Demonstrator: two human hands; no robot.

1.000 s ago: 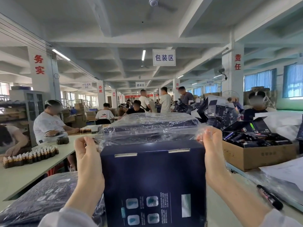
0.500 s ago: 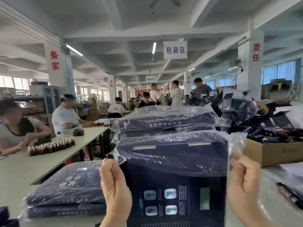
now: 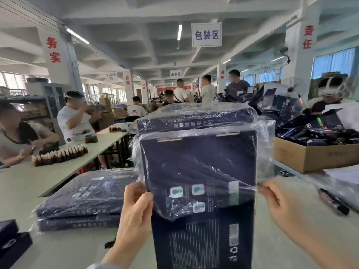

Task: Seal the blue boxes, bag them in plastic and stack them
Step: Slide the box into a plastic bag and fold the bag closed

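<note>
A dark blue box (image 3: 200, 235) stands upright on the table in front of me. A clear plastic bag (image 3: 202, 164) covers its upper half, down past the white icons. My left hand (image 3: 136, 206) pinches the bag's open edge at the box's left side. My right hand (image 3: 279, 202) pinches the bag's edge at the right side. Two bagged blue boxes (image 3: 85, 199) lie stacked flat on the table at the left. More bagged boxes (image 3: 194, 119) are stacked right behind the upright one.
A cardboard carton (image 3: 310, 156) full of dark items sits at the right, with a black marker (image 3: 334, 202) near it. Dark boxes (image 3: 11, 243) lie at the lower left. Rows of small brown bottles (image 3: 60, 154) stand on the left table, where people sit working.
Both hands have drawn the plastic bag down over the box, from just its top edge to about halfway. The view has shifted, showing more of the left stack.
</note>
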